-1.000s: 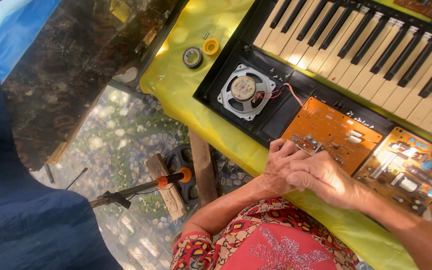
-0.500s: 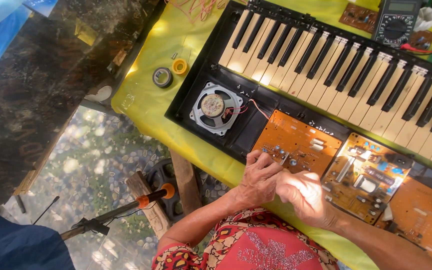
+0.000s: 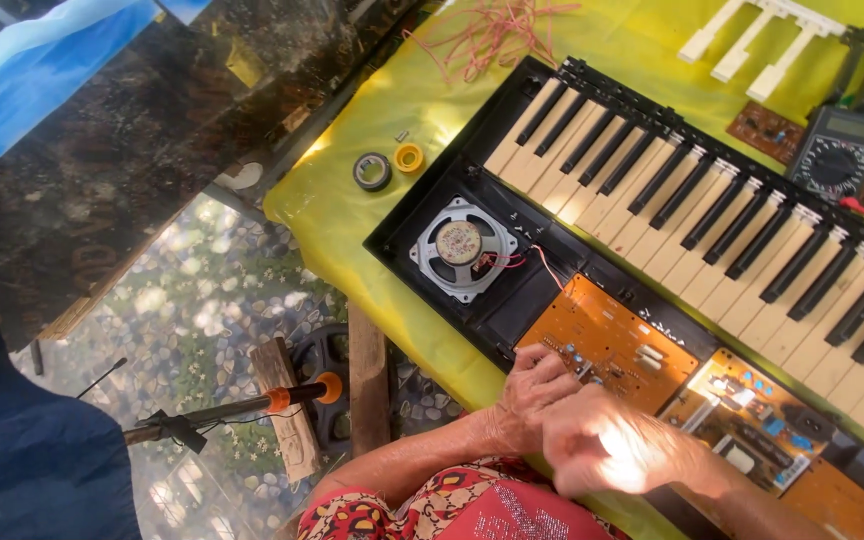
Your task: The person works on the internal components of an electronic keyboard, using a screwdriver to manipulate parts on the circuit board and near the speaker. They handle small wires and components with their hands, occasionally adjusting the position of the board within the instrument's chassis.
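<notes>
L hand (image 3: 532,400) rests curled on the near edge of the orange circuit board (image 3: 612,345), fingertips touching it; can't tell if it pinches anything. R hand (image 3: 617,455) sits just right of and nearer than the L, blurred and sun-washed, fingers partly together, grip unclear. Board lies inside the opened black keyboard (image 3: 712,210), near side, w/ a second board (image 3: 752,420) to its right. Round speaker (image 3: 460,245) left of the orange board, red wires running to it. Keyboard lies on a yellow-covered tabletop (image 3: 352,215). Two tape rolls (image 3: 390,166) far-left of the speaker. Multimeter (image 3: 837,150) far right. Soldering iron (image 3: 232,408) on a stand near left, off the tabletop.
</notes>
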